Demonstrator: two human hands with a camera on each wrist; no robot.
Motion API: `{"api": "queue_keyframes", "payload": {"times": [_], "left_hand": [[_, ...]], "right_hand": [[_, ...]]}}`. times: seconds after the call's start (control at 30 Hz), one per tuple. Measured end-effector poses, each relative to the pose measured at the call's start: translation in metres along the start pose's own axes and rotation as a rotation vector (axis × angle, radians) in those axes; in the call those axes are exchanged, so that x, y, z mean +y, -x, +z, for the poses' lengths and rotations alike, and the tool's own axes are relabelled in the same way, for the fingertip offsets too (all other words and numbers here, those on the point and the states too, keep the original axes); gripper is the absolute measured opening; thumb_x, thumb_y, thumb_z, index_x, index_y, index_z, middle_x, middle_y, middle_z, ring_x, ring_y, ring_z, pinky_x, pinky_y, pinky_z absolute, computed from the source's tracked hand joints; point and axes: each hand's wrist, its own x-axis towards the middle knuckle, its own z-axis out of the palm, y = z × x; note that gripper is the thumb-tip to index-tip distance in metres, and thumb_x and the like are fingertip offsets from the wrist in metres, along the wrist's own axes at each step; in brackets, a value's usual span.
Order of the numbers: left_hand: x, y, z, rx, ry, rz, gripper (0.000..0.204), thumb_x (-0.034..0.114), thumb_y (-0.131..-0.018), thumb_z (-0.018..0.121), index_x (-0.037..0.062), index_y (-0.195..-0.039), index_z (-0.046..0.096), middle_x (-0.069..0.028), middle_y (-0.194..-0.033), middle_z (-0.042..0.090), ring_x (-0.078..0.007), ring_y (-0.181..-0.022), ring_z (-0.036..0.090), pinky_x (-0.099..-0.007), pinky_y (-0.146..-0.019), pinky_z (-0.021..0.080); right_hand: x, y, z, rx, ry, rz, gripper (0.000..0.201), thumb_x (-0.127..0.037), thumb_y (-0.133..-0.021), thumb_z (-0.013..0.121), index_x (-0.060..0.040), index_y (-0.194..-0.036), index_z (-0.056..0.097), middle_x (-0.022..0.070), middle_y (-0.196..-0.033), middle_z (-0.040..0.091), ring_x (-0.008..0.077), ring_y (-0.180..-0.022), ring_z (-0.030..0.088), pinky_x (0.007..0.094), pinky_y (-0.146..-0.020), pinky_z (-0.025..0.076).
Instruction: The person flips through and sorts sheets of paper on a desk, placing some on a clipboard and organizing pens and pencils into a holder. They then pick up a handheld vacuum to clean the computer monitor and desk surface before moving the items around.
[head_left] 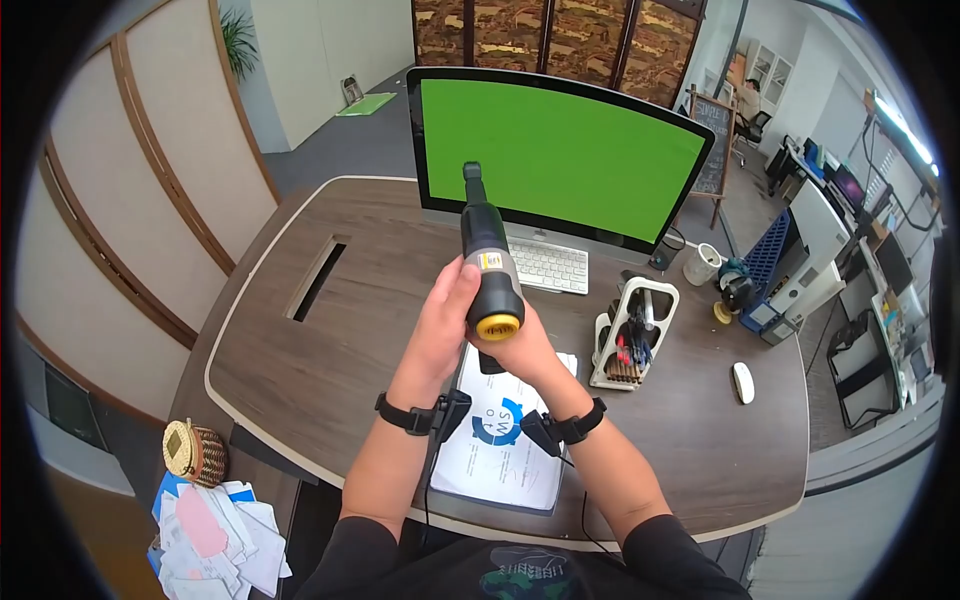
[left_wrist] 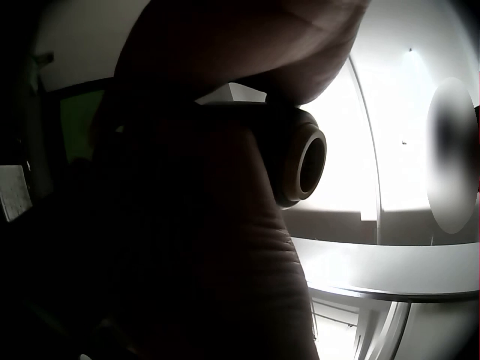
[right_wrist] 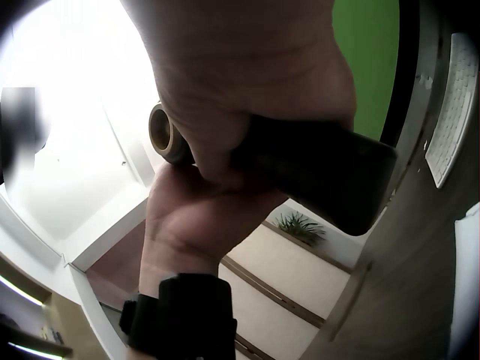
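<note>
In the head view, both hands hold up a black, gun-shaped handheld device (head_left: 483, 240) with a grey band, a small label, a yellow-ringed rear end and a narrow front tip that overlaps the monitor. The right hand (head_left: 525, 345) grips its handle. From the other side the left hand (head_left: 438, 320) holds it, thumb along the body. In the right wrist view, the thick dark handle (right_wrist: 322, 169) passes through the right hand (right_wrist: 255, 67), and the left hand (right_wrist: 210, 217) lies against it. The left wrist view is dark; the round rear end (left_wrist: 307, 165) shows beside the hands.
A monitor (head_left: 560, 160) with a green screen stands behind a white keyboard (head_left: 548, 267). Printed papers (head_left: 500, 450) lie beneath the forearms. To the right are a pen organizer (head_left: 600, 375), mouse (head_left: 742, 383), mug (head_left: 703, 264) and binders (head_left: 800, 300); a woven basket (head_left: 208, 455) stands lower left.
</note>
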Motion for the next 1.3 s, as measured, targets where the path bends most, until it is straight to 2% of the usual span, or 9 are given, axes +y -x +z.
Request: {"api": "queue_keyframes", "payload": {"times": [0.17,0.2,0.23,0.33,0.37,0.57,0.8,1.07,1.3], "left_hand": [[-0.026,0.006,-0.016,-0.177,-0.095,0.037,0.089,0.064,-0.09,0.063,-0.001,-0.146,0.039,-0.0081,-0.132,0.055,-0.0157,-0.124,0.052,-0.0328,-0.105,0.041],[-0.032,0.006,-0.017,-0.212,-0.14,0.057,0.094,0.066,-0.087,0.065,-0.0005,-0.147,0.038,-0.0078,-0.133,0.055,-0.0156,-0.125,0.051,-0.0328,-0.105,0.041],[-0.035,0.006,-0.013,-0.156,-0.143,0.02,0.1,0.064,-0.078,0.077,0.0005,-0.145,0.039,-0.0063,-0.131,0.054,-0.0145,-0.122,0.05,-0.0307,-0.105,0.04],[-0.029,0.006,-0.002,-0.129,-0.132,0.003,0.097,0.057,-0.075,0.084,0.0012,-0.142,0.042,-0.0051,-0.127,0.055,-0.0135,-0.118,0.051,-0.0295,-0.104,0.04],[-0.035,0.001,-0.006,-0.147,-0.068,0.027,0.091,0.039,-0.08,0.087,0.0005,-0.145,0.036,-0.0066,-0.125,0.056,-0.0131,-0.114,0.056,-0.0271,-0.096,0.047],[-0.038,-0.005,-0.002,-0.14,-0.065,-0.006,0.078,0.033,-0.084,0.082,-0.0008,-0.142,0.042,-0.0054,-0.12,0.058,-0.0114,-0.111,0.056,-0.0268,-0.096,0.046],[-0.062,-0.016,0.028,-0.217,-0.113,-0.033,0.075,0.031,-0.084,0.08,-0.0002,-0.143,0.044,-0.0053,-0.121,0.058,-0.0102,-0.107,0.055,-0.0258,-0.095,0.045],[-0.079,-0.014,0.059,-0.287,-0.085,-0.08,0.084,0.033,-0.083,0.08,-0.0016,-0.147,0.038,-0.0068,-0.124,0.058,-0.0117,-0.11,0.056,-0.0268,-0.096,0.046],[-0.094,-0.016,0.089,-0.376,-0.034,-0.139,0.076,0.024,-0.087,0.077,-0.0015,-0.147,0.038,-0.007,-0.126,0.057,-0.0122,-0.113,0.056,-0.0278,-0.099,0.045]], "right_hand": [[-0.002,-0.007,-0.009,0.034,-0.126,0.149,0.055,-0.011,-0.079,0.082,-0.0048,-0.126,0.054,0.0075,-0.113,0.064,0.0163,-0.102,0.062,0.0324,-0.089,0.052],[0.003,-0.006,-0.01,0.027,-0.095,0.11,0.055,-0.011,-0.079,0.082,-0.0048,-0.126,0.054,0.0075,-0.112,0.064,0.0164,-0.102,0.062,0.0325,-0.089,0.052],[0.008,-0.007,-0.012,0.02,-0.06,0.068,0.054,-0.011,-0.079,0.082,-0.0048,-0.125,0.054,0.0075,-0.112,0.064,0.0165,-0.102,0.062,0.0326,-0.089,0.052],[0.011,-0.011,-0.018,0.006,-0.04,0.025,0.055,-0.01,-0.079,0.081,-0.0045,-0.125,0.052,0.0082,-0.113,0.064,0.017,-0.102,0.062,0.0333,-0.089,0.052],[0.012,-0.011,-0.018,0.012,-0.059,0.025,0.055,-0.01,-0.079,0.081,-0.0044,-0.125,0.052,0.0085,-0.114,0.063,0.0171,-0.102,0.062,0.0335,-0.089,0.052],[0.026,-0.013,-0.02,0.105,0.03,-0.027,0.065,-0.013,-0.08,0.081,-0.0052,-0.131,0.041,0.0107,-0.116,0.061,0.0204,-0.104,0.062,0.0359,-0.09,0.053],[0.051,0.001,-0.052,0.168,-0.143,-0.023,0.065,-0.012,-0.079,0.083,-0.0044,-0.13,0.042,0.0098,-0.118,0.059,0.0183,-0.107,0.06,0.0337,-0.091,0.052],[0.04,0.031,-0.085,0.258,-0.012,0.0,0.062,-0.013,-0.081,0.081,-0.0046,-0.129,0.044,0.01,-0.118,0.059,0.0184,-0.107,0.06,0.0335,-0.092,0.052],[0.036,0.054,-0.116,0.318,0.058,0.048,0.055,-0.01,-0.084,0.078,-0.0054,-0.128,0.046,0.0085,-0.115,0.061,0.0173,-0.105,0.061,0.0324,-0.089,0.052]]}}
